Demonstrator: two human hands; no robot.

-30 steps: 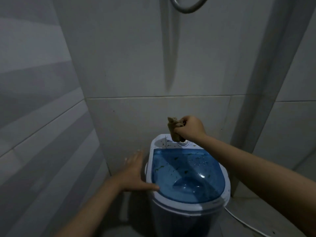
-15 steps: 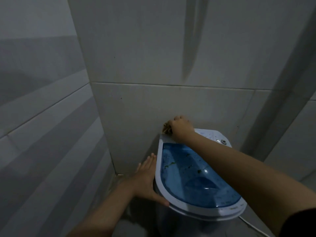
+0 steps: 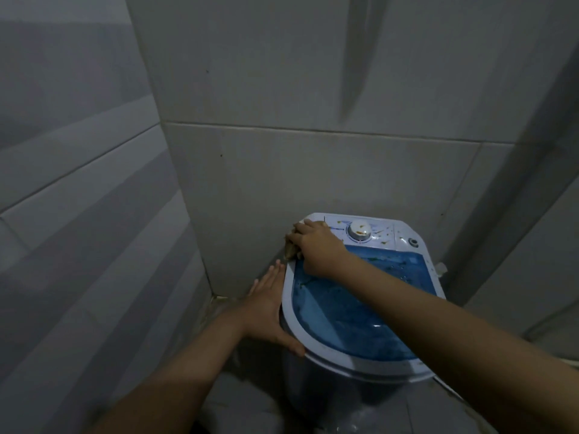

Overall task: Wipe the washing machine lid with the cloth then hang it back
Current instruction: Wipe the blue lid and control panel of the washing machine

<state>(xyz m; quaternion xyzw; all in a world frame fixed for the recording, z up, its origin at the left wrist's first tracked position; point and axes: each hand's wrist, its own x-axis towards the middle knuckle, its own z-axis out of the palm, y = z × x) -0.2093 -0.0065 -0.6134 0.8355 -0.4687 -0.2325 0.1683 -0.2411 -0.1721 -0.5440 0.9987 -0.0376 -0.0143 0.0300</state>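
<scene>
Right hand (image 3: 316, 249) is gripping the bunched cloth (image 3: 289, 252), pressing it on the back-left corner of the washing machine lid (image 3: 344, 311); cloth is poking out at the hand's 9 o'clock. Left hand (image 3: 269, 311) is lying flat and open, holding nothing, bracing the lid rim at 9 o'clock. Versus half a second ago, the hand is covering more of the cloth and one dial (image 3: 359, 230) is now showing. One cloth, one lid, two hands.
</scene>
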